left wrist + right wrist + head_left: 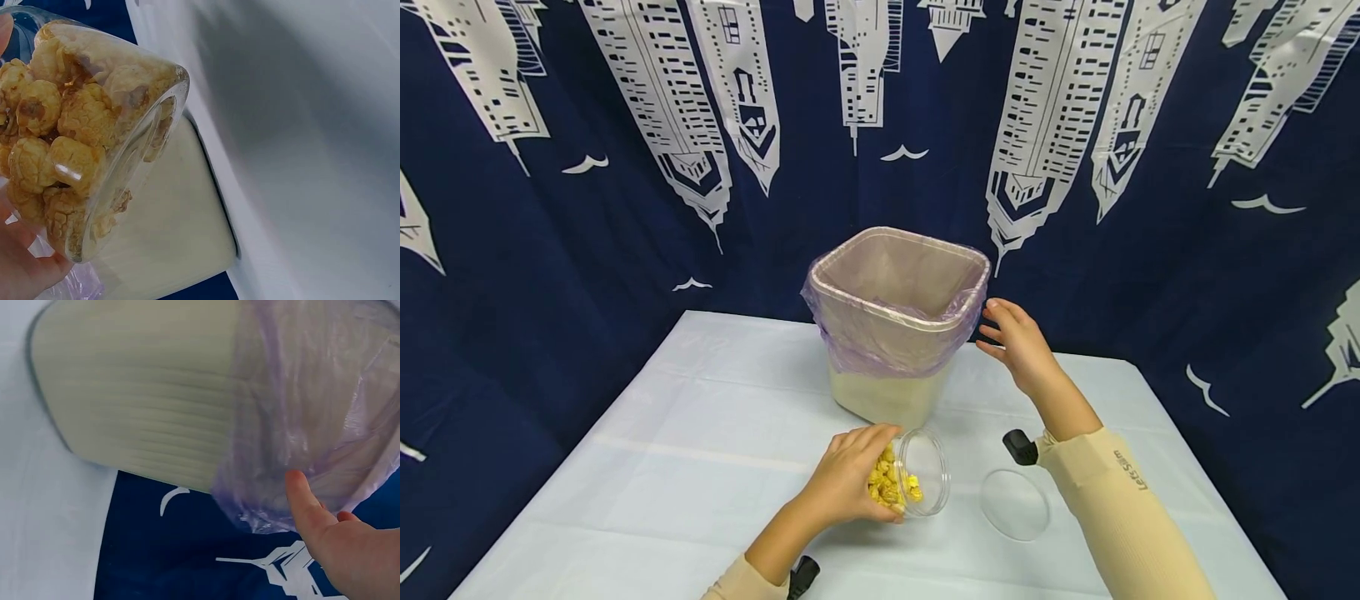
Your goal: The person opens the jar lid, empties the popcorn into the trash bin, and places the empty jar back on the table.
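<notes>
My left hand (853, 475) grips a clear plastic jar (925, 472) of yellow popcorn (885, 479), tipped on its side with the mouth facing right. Close up in the left wrist view, caramel-brown popcorn (78, 112) fills much of the jar, and fingers curve round its wall. Beyond it stands a cream trash bin (887, 396) lined with a thin purple bag (898, 342) folded over the rim. My right hand (1018, 346) is beside the bin's right rim, fingers spread and loosely bent, holding nothing. In the right wrist view, a fingertip (297, 478) overlaps the bag.
A round clear lid (1015, 505) lies on the white-covered table (700, 467), right of the jar. Behind the table hangs a navy curtain (887, 192) with white building prints, close to the back of the bin.
</notes>
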Demonstrator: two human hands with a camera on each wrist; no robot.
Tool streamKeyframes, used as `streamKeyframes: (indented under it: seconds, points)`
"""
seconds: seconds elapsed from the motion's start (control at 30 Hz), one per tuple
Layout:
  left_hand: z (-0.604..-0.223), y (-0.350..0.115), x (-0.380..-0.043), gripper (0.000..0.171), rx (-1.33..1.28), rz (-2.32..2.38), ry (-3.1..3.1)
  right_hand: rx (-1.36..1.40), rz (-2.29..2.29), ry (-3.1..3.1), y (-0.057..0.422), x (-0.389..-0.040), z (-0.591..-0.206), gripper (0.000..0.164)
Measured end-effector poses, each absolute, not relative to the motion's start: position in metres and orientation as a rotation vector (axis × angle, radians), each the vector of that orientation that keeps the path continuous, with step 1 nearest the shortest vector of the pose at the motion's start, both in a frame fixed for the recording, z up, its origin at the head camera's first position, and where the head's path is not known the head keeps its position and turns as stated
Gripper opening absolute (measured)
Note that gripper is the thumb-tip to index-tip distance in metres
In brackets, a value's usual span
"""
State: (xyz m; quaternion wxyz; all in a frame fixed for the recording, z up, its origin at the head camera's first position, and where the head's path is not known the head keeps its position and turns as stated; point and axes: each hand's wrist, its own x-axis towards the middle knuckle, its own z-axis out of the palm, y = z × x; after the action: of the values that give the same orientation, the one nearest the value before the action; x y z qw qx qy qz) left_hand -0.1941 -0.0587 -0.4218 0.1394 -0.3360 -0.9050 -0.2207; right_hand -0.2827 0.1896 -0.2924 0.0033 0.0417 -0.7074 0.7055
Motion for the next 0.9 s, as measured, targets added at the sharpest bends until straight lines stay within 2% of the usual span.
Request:
streamKeyframes:
  seconds: [0.37,0.9]
  points:
    - [-0.422,-0.060,-0.193,0.105,-0.973,-0.619,-2.612,0.025,2.107,-2.313,0.167,-0.310,-0.266,0.052]
    - [-0.415,-0.071,-0.198,0.104,-0.834,-0.791,-2.564,0.058,2.053,-2.339,0.166,-0.310,-0.268,0.049]
